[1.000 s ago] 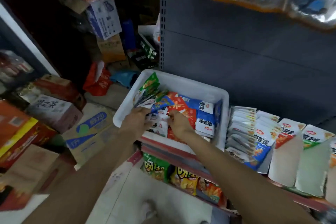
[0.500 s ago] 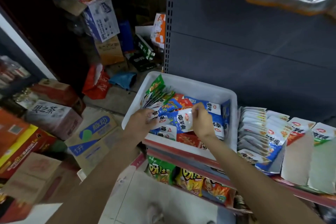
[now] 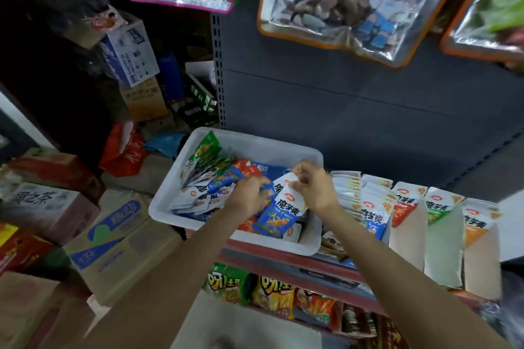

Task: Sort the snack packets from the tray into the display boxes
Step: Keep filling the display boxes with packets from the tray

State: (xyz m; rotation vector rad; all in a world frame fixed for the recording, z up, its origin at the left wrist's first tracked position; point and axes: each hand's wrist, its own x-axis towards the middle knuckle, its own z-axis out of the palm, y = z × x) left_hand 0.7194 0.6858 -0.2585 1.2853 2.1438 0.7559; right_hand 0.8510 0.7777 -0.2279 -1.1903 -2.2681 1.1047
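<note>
packets (image 3: 209,195) in tray (image 3: 255,147), boxes (image 3: 425,235) right

left hand (image 3: 249,195): fingers curled downward, forearm extended. right hand (image 3: 314,187): fingers pinching, forearm extended.

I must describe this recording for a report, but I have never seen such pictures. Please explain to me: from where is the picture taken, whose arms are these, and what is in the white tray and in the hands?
No machine is here: a person works with bare hands, and the one camera sits on the person's head, looking forward and down, so the arms enter from below. The white tray stands on a shop shelf and holds many small snack packets, mostly blue and white, some green and red. The right hand pinches the top of a blue and white packet, lifted above the others. The left hand grips packets in the tray beside it. To the right stand the display boxes, each with upright packets.
</note>
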